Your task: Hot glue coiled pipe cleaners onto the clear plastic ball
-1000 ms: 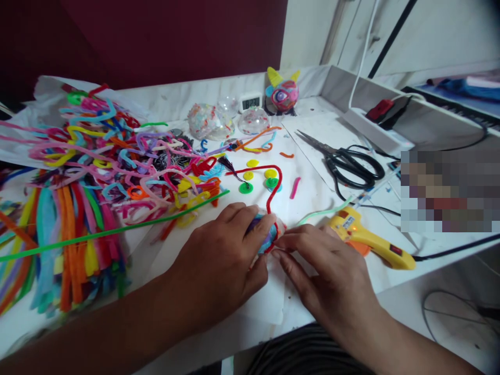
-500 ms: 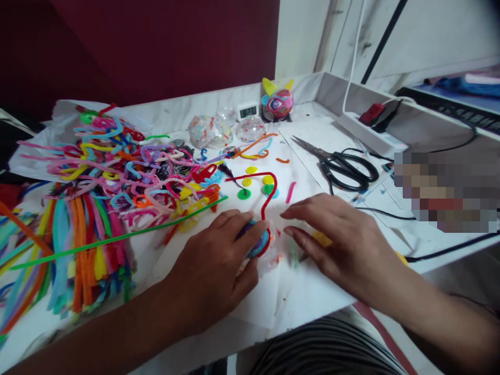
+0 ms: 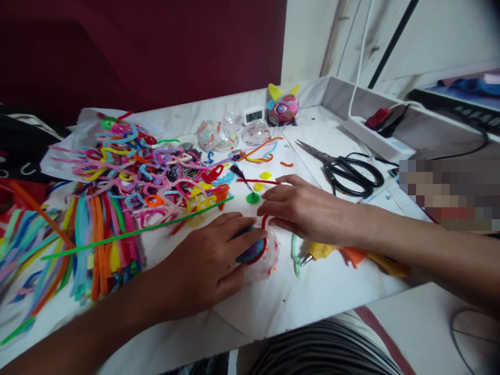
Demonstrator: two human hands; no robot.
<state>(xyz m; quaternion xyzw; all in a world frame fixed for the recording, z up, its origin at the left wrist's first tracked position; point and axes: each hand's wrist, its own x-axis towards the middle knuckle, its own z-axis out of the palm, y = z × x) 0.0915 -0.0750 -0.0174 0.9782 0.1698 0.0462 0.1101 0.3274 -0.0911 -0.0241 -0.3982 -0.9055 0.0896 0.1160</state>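
Observation:
My left hand [image 3: 213, 260] is closed around a blue fuzzy ball-like piece [image 3: 247, 251] that has a red pipe cleaner [image 3: 255, 182] along its edge. Beneath this piece, a clear plastic dome [image 3: 269, 258] with red flecks shows at the right. The pipe cleaner's loose end bends up and away to the left. Over that bend lies my right hand [image 3: 297, 205], thumb and forefinger around the red stem, with the exact contact partly hidden. Just beyond the fingers are a green disc [image 3: 252, 198] and yellow discs [image 3: 265, 175].
Pipe cleaner pieces [image 3: 133, 161] heap at the left, above bundled strips [image 3: 103, 245]. Scissors [image 3: 339, 169] lie at the right near a power strip [image 3: 380, 138]. A yellow glue-like tube [image 3: 320, 250] with a metal tip lies under my right forearm. A horned figure [image 3: 283, 107] and a small clock [image 3: 253, 115] stand behind.
My right hand has moved left and forward onto the red pipe cleaner, covering its bend and uncovering the metal-tipped tube. My left hand keeps its hold. The view has shifted slightly.

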